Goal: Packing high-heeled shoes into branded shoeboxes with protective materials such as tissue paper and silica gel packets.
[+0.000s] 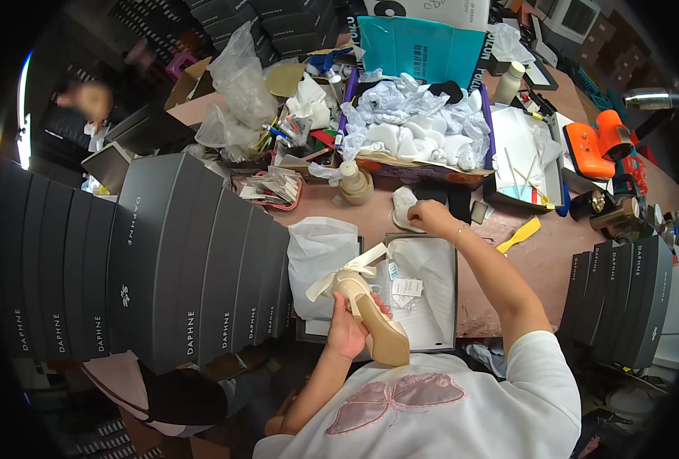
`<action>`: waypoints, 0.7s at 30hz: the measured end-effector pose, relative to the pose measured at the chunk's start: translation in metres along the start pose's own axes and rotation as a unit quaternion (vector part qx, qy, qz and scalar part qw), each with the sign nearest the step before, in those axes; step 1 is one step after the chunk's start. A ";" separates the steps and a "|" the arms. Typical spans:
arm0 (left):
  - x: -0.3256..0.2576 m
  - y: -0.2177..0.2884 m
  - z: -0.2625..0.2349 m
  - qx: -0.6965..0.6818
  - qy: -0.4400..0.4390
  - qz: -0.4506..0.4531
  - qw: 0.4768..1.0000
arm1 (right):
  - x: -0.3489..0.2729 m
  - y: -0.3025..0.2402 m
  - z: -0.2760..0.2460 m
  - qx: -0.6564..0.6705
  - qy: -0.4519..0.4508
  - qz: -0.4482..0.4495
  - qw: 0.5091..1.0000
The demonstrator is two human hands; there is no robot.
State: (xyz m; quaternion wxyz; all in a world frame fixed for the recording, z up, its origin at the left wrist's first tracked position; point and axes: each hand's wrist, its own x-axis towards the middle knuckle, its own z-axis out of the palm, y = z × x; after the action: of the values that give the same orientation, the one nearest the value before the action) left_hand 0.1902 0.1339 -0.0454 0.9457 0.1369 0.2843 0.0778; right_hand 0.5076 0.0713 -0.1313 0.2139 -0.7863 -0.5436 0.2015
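Note:
My left hand point(347, 327) is wrapped round a beige shoe point(385, 336), tilted with its sole up and a cream ribbon bow at one end. It hangs over the near left part of an open shoe box point(455, 298). White tissue paper point(427, 264) lines the box, and a white tag point(407, 288) lies inside. Beyond the box, my right hand point(435, 219) has its fingers pinched at the edge of a soft white pad point(403, 206) on the table. The fingertips are partly hidden.
Dark shoe boxes stand in stacks at the left point(156, 252) and right point(622, 298). Behind are a cream bottle point(354, 183), a purple-edged box point(491, 130) of crumpled paper, and a tray point(523, 200) with sticks. A yellow brush-like tool point(520, 235) lies right of the box.

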 end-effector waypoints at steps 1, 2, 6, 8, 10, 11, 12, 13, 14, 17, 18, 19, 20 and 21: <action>0.000 -0.001 -0.002 0.000 0.007 -0.001 1.000 | 0.012 -0.001 0.010 -0.037 -0.052 -0.010 0.998; 0.002 0.000 -0.002 0.006 0.007 -0.006 1.000 | 0.020 0.000 0.018 -0.075 -0.102 0.017 0.992; 0.006 0.006 -0.003 0.002 0.005 -0.014 1.000 | 0.036 0.018 0.056 -0.137 -0.111 0.047 0.983; 0.006 0.007 -0.003 -0.016 -0.004 -0.026 1.000 | 0.037 0.031 0.067 -0.113 -0.126 0.071 0.983; 0.005 0.008 -0.005 -0.027 -0.021 -0.018 0.999 | 0.037 0.028 0.059 -0.078 -0.117 0.052 0.989; 0.003 0.007 -0.007 -0.032 -0.031 -0.016 0.999 | 0.034 0.027 0.058 -0.069 -0.111 0.041 0.991; 0.002 0.007 -0.007 -0.033 -0.049 -0.013 0.998 | 0.034 0.021 0.052 -0.043 -0.100 0.051 0.993; 0.000 0.006 -0.008 -0.034 -0.067 -0.011 0.997 | 0.033 0.013 0.044 -0.018 -0.090 0.061 0.994; -0.002 0.005 -0.008 -0.034 -0.085 -0.010 0.996 | 0.034 0.008 0.040 0.008 -0.079 0.072 0.994; -0.005 0.005 0.001 -0.020 -0.065 -0.017 0.998 | 0.033 0.010 0.043 0.005 -0.098 0.062 0.993; -0.006 0.005 0.006 -0.004 -0.048 -0.015 0.999 | 0.037 0.019 0.048 0.006 -0.100 0.064 0.993; -0.008 0.004 0.012 -0.001 -0.039 -0.009 0.999 | 0.039 0.024 0.055 -0.009 -0.098 0.069 0.993; -0.011 0.001 0.019 0.002 -0.029 -0.004 1.000 | 0.041 0.029 0.062 -0.025 -0.097 0.073 0.992; -0.014 -0.002 0.021 0.000 -0.016 0.003 1.000 | 0.041 0.029 0.066 -0.041 -0.101 0.077 0.991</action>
State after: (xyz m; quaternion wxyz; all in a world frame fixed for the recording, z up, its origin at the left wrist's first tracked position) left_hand 0.1909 0.1248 -0.0218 0.9500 0.1391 0.2685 0.0782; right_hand 0.5074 0.1084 -0.2055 0.1095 -0.8093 -0.5080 0.2737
